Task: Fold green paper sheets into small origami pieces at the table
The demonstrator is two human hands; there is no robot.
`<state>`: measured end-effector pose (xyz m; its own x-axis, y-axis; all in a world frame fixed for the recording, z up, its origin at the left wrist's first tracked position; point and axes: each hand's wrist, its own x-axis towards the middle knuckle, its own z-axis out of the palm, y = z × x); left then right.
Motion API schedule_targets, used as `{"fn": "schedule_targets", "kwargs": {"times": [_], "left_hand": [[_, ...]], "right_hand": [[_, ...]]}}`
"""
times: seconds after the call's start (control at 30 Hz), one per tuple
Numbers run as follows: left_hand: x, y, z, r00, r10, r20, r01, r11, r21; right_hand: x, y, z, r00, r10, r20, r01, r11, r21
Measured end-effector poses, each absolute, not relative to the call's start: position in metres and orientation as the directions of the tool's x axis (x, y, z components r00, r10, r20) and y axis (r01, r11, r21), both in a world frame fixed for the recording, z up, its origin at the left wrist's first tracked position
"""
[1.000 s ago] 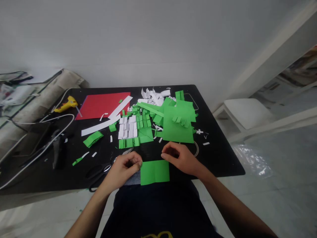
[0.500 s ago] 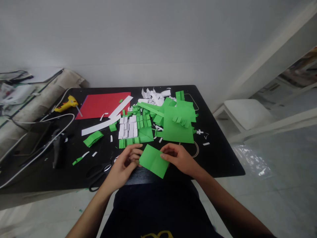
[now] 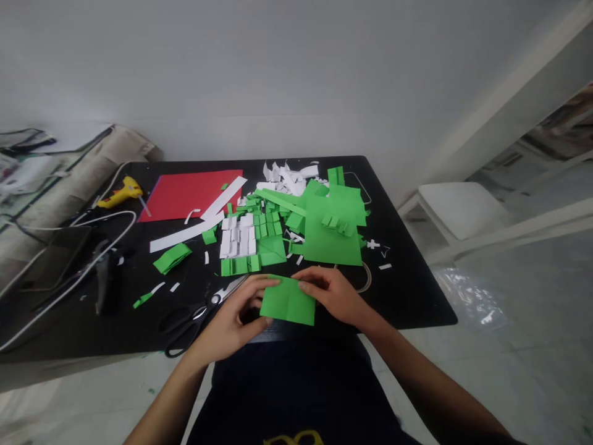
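Observation:
A creased rectangle of green paper (image 3: pixel 290 303) is held up at the table's near edge. My right hand (image 3: pixel 331 293) pinches its upper right corner between thumb and fingers. On the other side, my left hand (image 3: pixel 243 315) has its fingertips along the top left edge and the thumb at the lower left corner, closed on the paper. Black-handled scissors (image 3: pixel 204 309) lie partly beneath my left wrist, blades toward the paper. Just beyond my hands are folded green strips (image 3: pixel 241 266), folded white strips (image 3: pixel 238 236) and a larger green sheet (image 3: pixel 331 247).
A yellow glue gun (image 3: pixel 121 193) lies at the back left beside red paper (image 3: pixel 185 194). White scraps (image 3: pixel 290 179) are heaped at the back. A white cable (image 3: pixel 99 262) loops across the left side. A white stool (image 3: pixel 458 210) stands right of the black table (image 3: pixel 407 290).
The green paper has turned from a slant to nearly level. My left hand, previously just at its left corner, now grips its left side. The view has shifted slightly.

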<state>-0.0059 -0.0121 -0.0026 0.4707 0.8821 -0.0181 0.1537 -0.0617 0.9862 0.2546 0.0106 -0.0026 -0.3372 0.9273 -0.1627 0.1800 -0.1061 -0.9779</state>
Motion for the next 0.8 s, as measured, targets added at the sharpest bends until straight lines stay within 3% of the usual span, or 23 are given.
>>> {"fn": "schedule_targets", "kwargs": {"times": [0.23,0.47,0.63,0.8], "left_hand": [[-0.004,-0.011,-0.004,0.459,0.886,-0.069,0.151,-0.001,0.989],[-0.002,-0.01,-0.012,0.3,0.951,-0.073,0.167,0.023,0.986],[0.0,-0.008,-0.013,0.227,0.974,0.022,0.221,-0.073,0.973],[0.0,-0.006,-0.015,0.188,0.981,0.054,0.261,-0.103,0.96]], "right_hand": [[0.253,0.01,0.0,-0.341,0.926,-0.161,0.203,-0.094,-0.975],[0.252,0.003,-0.002,-0.503,0.835,-0.223,-0.127,-0.326,-0.937],[0.249,0.003,-0.01,-0.394,0.913,-0.103,-0.147,-0.174,-0.974],[0.246,0.004,-0.012,-0.364,0.925,-0.11,-0.157,-0.177,-0.972]]}}
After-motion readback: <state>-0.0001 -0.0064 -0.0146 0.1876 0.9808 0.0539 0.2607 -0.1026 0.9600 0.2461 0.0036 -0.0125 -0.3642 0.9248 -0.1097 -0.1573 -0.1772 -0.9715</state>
